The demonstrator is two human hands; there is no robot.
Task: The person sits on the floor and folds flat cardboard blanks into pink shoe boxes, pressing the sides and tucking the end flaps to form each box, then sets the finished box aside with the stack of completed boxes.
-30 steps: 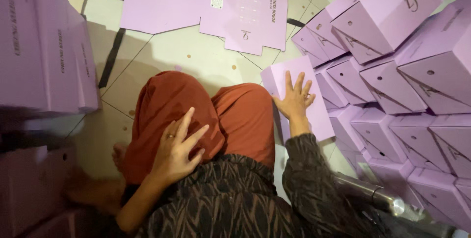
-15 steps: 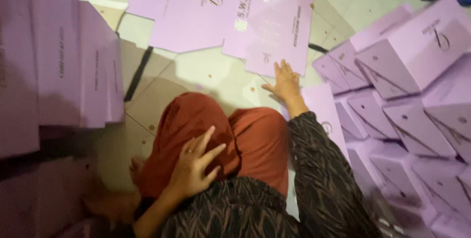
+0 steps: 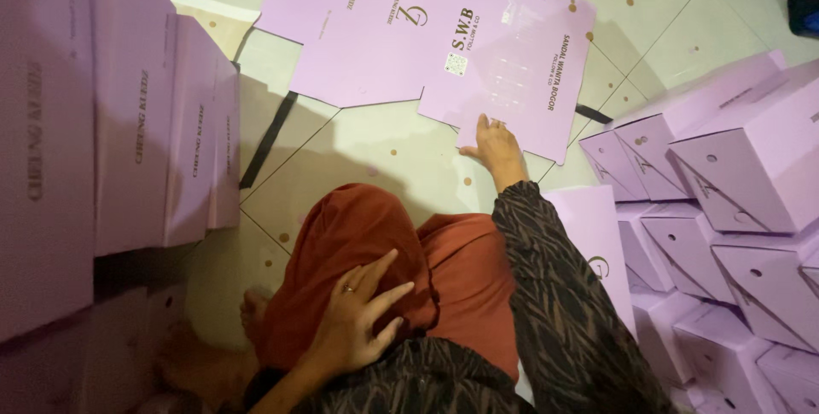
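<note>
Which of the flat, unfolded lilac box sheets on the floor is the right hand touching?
The right hand touches the flat sheet nearest the knees, on top of the pile, at its near edge; the other sheets lie farther away, partly underneath.

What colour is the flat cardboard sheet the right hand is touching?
Pale lilac-purple with dark print; the right hand rests on the flat cardboard sheet, seen in the head view.

Left hand [image 3: 358,316] flat, fingers spread, right hand [image 3: 495,148] outstretched, palm down
</note>
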